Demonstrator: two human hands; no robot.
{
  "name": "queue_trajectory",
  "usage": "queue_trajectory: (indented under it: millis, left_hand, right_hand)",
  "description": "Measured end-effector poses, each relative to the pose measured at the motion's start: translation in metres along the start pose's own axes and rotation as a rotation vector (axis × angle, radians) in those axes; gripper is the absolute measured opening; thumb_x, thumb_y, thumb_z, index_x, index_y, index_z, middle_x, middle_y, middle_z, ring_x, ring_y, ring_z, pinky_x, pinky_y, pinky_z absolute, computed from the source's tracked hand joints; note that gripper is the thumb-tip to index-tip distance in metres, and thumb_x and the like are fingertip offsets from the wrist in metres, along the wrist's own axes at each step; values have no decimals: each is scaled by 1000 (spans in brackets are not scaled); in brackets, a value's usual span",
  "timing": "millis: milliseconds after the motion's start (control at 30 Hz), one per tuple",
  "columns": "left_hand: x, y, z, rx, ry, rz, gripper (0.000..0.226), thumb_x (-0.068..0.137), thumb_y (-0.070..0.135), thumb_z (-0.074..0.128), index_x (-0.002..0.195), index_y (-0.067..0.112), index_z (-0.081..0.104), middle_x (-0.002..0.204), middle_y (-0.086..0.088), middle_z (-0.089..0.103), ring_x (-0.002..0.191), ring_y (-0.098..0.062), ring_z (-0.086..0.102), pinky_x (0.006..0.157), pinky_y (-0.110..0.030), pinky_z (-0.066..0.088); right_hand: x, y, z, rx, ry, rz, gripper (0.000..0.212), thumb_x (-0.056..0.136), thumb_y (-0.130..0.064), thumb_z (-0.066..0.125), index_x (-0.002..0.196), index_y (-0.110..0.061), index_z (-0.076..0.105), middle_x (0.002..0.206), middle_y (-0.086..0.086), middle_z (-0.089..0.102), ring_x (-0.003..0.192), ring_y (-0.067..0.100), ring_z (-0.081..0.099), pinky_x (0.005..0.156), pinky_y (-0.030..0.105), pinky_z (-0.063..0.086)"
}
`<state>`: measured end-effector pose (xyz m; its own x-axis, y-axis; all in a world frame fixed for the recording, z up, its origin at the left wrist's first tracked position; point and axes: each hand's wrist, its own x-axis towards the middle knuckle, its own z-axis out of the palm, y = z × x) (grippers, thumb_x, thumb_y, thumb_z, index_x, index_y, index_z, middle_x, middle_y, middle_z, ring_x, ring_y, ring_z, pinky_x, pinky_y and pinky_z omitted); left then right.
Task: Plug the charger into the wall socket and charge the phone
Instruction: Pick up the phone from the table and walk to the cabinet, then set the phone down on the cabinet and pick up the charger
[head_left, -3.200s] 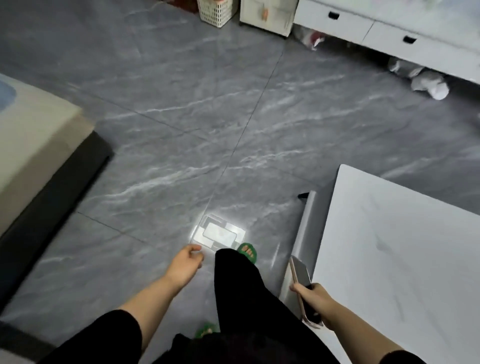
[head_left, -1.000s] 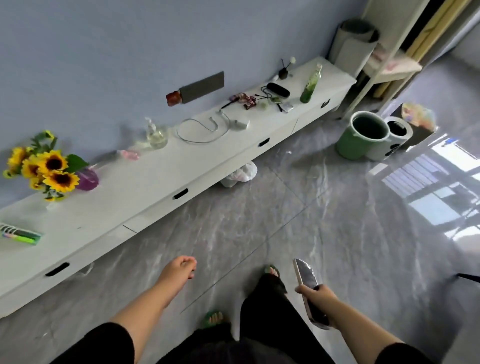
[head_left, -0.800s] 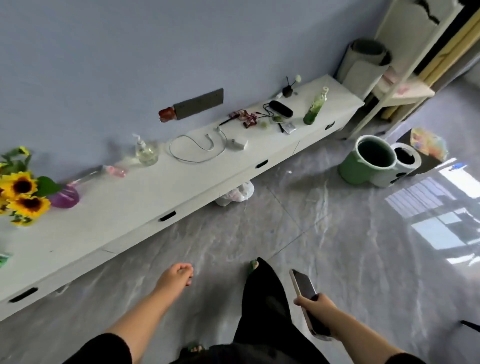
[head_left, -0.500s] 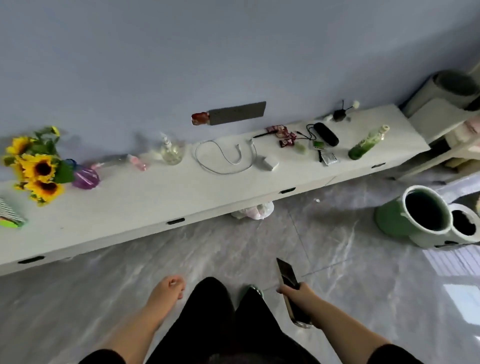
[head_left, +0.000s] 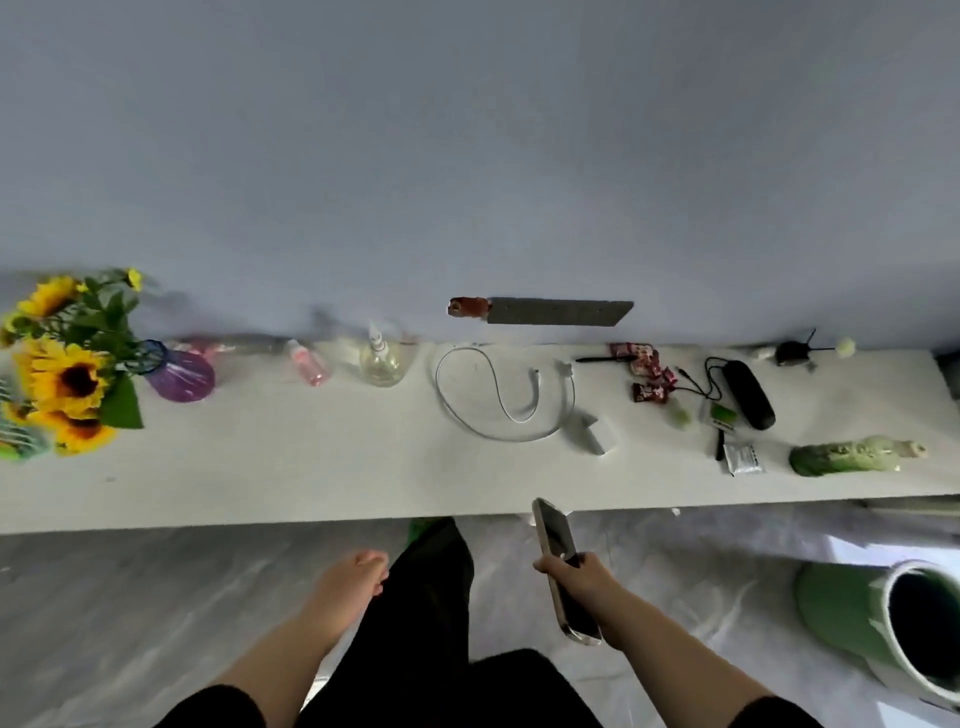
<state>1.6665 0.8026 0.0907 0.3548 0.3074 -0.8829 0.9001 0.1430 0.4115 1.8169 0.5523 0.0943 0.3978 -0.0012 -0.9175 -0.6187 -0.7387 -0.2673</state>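
Observation:
My right hand (head_left: 576, 582) grips the dark phone (head_left: 557, 551) by its lower half, screen edge-on, just in front of the white cabinet's front edge. My left hand (head_left: 353, 579) hangs loose and empty to the left of my leg, fingers lightly curled. On the long white cabinet top (head_left: 311, 457) lies a white charger block (head_left: 592, 434) with its white cable (head_left: 498, 395) coiled in a loop to its left. A grey socket strip (head_left: 556, 312) is fixed on the blue-grey wall above the cable, with a reddish piece at its left end.
Sunflowers (head_left: 62, 364) in a purple vase (head_left: 182, 375) stand at the cabinet's left. Small bottles (head_left: 382, 358), snack wrappers (head_left: 647, 374), a black case (head_left: 748, 387) and a green bottle (head_left: 852, 456) lie along it. A green bin (head_left: 883, 623) stands on the floor, right.
I have turned from the floor and table toward the wall cabinet and walked up to it; it now spans the view. The phone stays in my right hand.

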Motion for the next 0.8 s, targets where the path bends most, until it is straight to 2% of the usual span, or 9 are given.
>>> queue_trajectory:
  millis: [67, 167, 267, 367, 467, 533, 600, 700, 800]
  left_hand:
    - [22, 27, 0, 27, -19, 2, 22, 93, 26, 46, 80, 16, 60, 85, -7, 63, 79, -20, 58, 71, -30, 38]
    - [57, 61, 3, 50, -24, 14, 18, 87, 23, 46, 77, 13, 58, 83, -9, 62, 74, -22, 56, 65, -29, 38]
    - [103, 86, 13, 95, 65, -11, 21, 89, 18, 50, 102, 13, 65, 108, -11, 69, 99, -29, 64, 84, -32, 46]
    - [148, 100, 25, 199, 98, 6, 31, 90, 20, 50, 119, 14, 58, 121, -9, 64, 107, -28, 61, 91, -31, 43]
    - [197, 100, 36, 331, 174, 7, 48, 89, 25, 52, 136, 18, 43, 139, -11, 47, 120, -27, 52, 98, -35, 43]
    - [223, 96, 42, 444, 240, -5, 67, 87, 32, 56, 146, 22, 26, 153, -9, 26, 136, -30, 35, 104, -42, 39]
    - [248, 91, 49, 556, 281, 12, 89, 82, 44, 61, 150, 27, 5, 161, -7, 2, 146, -31, 14, 110, -45, 33]
    - [276, 83, 58, 681, 305, 59, 119, 70, 66, 62, 144, 33, -26, 158, -9, -25, 148, -29, -12, 119, -49, 10]
    - [294, 74, 67, 684, 309, 34, 134, 53, 84, 56, 134, 38, -41, 148, -6, -43, 143, -28, -29, 115, -56, -7]
  right_hand:
    - [19, -20, -7, 1, -7, 17, 51, 73, -44, 72, 106, -9, 55, 82, 5, 59, 72, 18, 58, 56, 28, 43]
    - [47, -47, -11, 17, -27, 20, 45, 75, -39, 72, 104, -10, 55, 84, 7, 62, 74, 19, 61, 59, 29, 46]
    - [82, -73, -10, 2, -27, 10, 48, 75, -34, 73, 109, -5, 57, 92, 12, 69, 82, 24, 68, 70, 34, 55]
    - [111, -98, -1, -83, -19, 1, 56, 72, -37, 73, 114, -5, 52, 108, 16, 66, 95, 29, 67, 85, 40, 55]
    - [144, -117, 16, -179, -48, -26, 61, 70, -40, 73, 118, -10, 49, 110, 9, 62, 95, 24, 63, 79, 35, 52]
    - [162, -126, 31, -200, -65, -48, 66, 67, -43, 73, 120, -12, 49, 109, 6, 61, 91, 21, 63, 73, 32, 51]
    - [182, -132, 47, -228, -38, -60, 70, 64, -45, 72, 122, -14, 48, 110, 6, 60, 93, 23, 63, 79, 35, 53]
    - [207, -141, 67, -208, 48, -76, 76, 62, -45, 71, 126, -16, 43, 112, 5, 55, 100, 26, 60, 88, 43, 53]
    - [229, -147, 85, -266, 168, -75, 80, 65, -41, 70, 132, -16, 35, 121, 6, 48, 113, 29, 49, 95, 44, 46]
